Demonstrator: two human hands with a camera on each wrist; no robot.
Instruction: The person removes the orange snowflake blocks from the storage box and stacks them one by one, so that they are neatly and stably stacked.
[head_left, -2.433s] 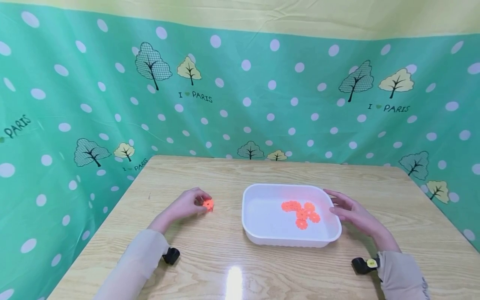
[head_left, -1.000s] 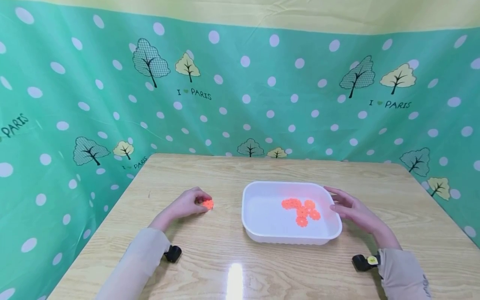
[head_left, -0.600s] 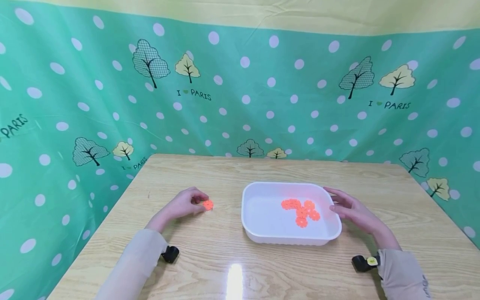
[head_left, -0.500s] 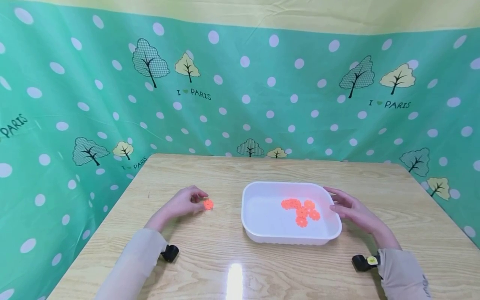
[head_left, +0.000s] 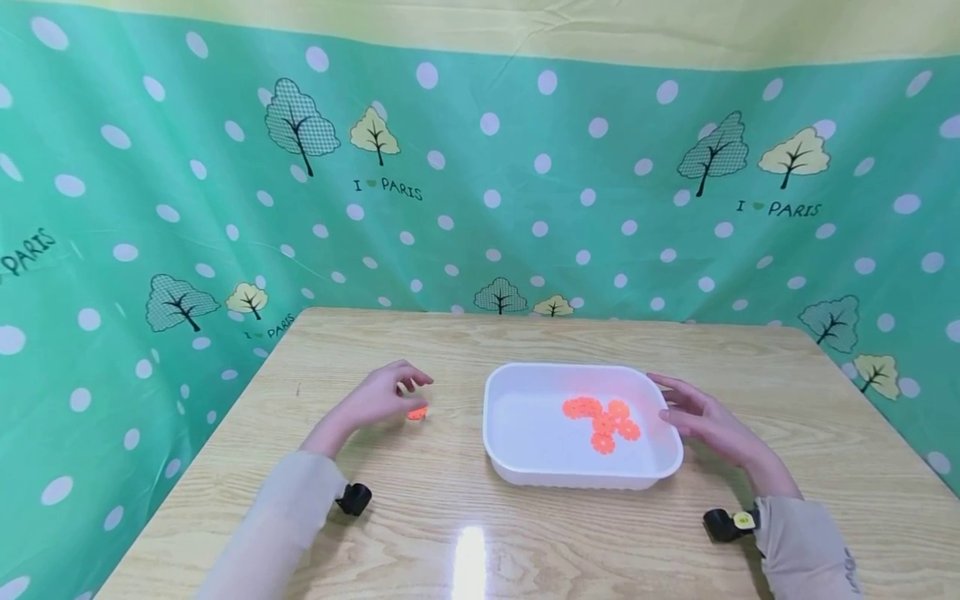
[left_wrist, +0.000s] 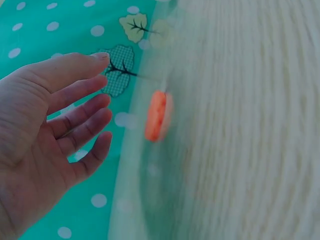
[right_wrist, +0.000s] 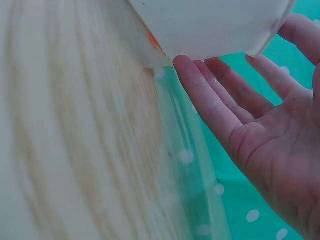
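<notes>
Orange notched discs [head_left: 604,425], several of them, lie in the right half of a white plastic tub [head_left: 525,433]. One more orange notched disc piece [head_left: 417,412] is on the table left of the tub, partly hidden by my left hand [head_left: 378,398]. In the left wrist view that piece [left_wrist: 156,116] looks thick and blurred, apart from my fingers, which are spread with nothing between them. My right hand [head_left: 708,429] rests at the tub's right end. Its extended fingers touch the outer wall [right_wrist: 215,25] in the right wrist view; the thumb's contact is unclear.
The wooden table [head_left: 420,533] ends at a green polka-dot cloth [head_left: 450,200] hung behind and at both sides. Black wrist cameras [head_left: 354,499] sit below both cuffs. A bright light reflection [head_left: 469,558] shows on the near tabletop.
My left hand pinched the orange disc piece earlier; it has let go and lifted slightly, with fingers spreading. The piece stays on the table. My right hand and the tub have kept their places.
</notes>
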